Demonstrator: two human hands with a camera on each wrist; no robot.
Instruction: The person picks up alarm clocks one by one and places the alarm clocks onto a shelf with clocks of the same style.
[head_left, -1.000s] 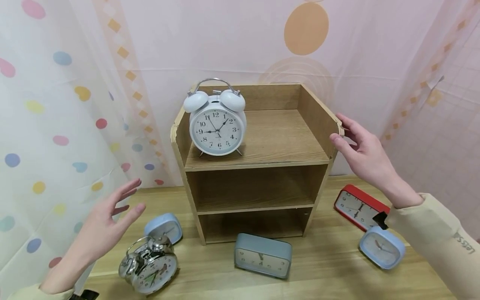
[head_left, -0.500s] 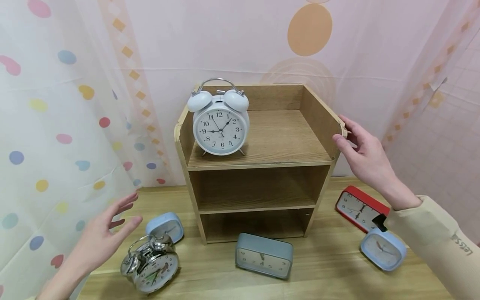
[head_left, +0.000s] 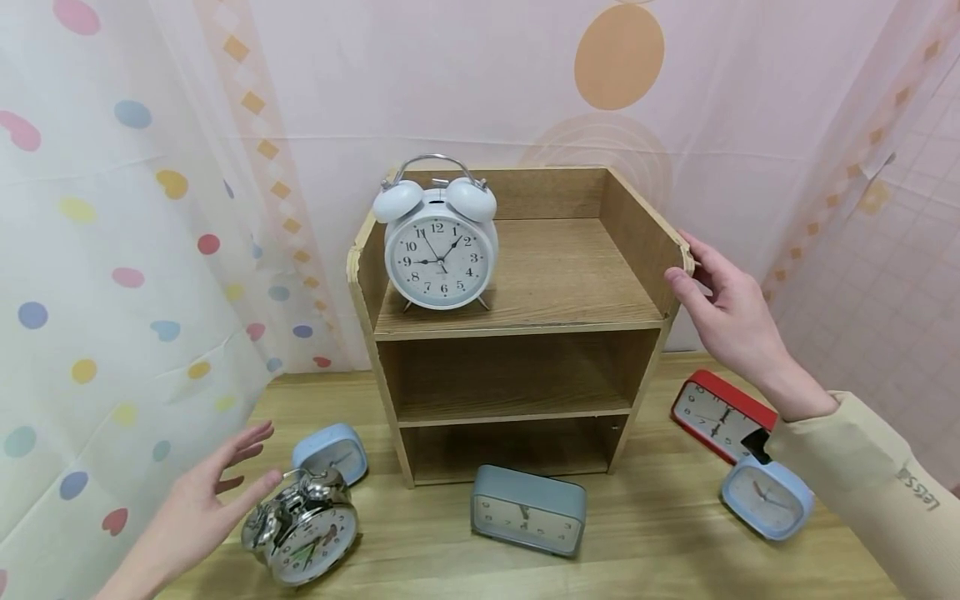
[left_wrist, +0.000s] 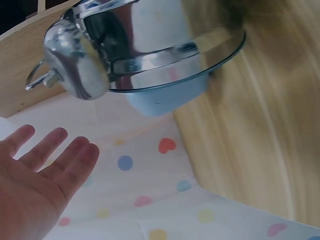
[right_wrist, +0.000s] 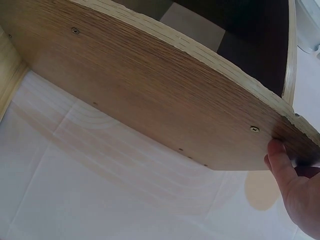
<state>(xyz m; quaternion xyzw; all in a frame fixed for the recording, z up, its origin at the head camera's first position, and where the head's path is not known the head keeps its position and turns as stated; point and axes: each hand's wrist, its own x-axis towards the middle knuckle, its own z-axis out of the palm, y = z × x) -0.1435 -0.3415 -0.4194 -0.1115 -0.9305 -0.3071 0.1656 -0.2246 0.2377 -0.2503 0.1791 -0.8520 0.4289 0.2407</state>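
Note:
A wooden shelf [head_left: 517, 333] with open tiers stands on the table, a white twin-bell alarm clock [head_left: 441, 258] upright at the left of its top tier. My right hand [head_left: 738, 321] pinches the front of the shelf's right side panel, thumb at the front edge, fingers against the outer face [right_wrist: 150, 85]. On the left, my left hand [head_left: 195, 500] has its fingers spread beside a silver twin-bell alarm clock [head_left: 311, 533], the thumb overlapping its handle in the head view. The left wrist view shows the fingers apart from that clock's chrome bell [left_wrist: 75, 60], palm bare.
Behind the silver clock sits a light blue alarm clock [head_left: 330, 452]. A grey-blue rectangular clock [head_left: 528, 510] lies before the shelf. Right of it are a red clock [head_left: 723, 414] and another light blue clock [head_left: 767, 498], near my right sleeve [head_left: 862, 467]. A patterned curtain [head_left: 510, 75] hangs behind.
My left hand has moved down, closer to the silver alarm clock. The right hand keeps its place on the shelf's side panel. The head view has shifted slightly.

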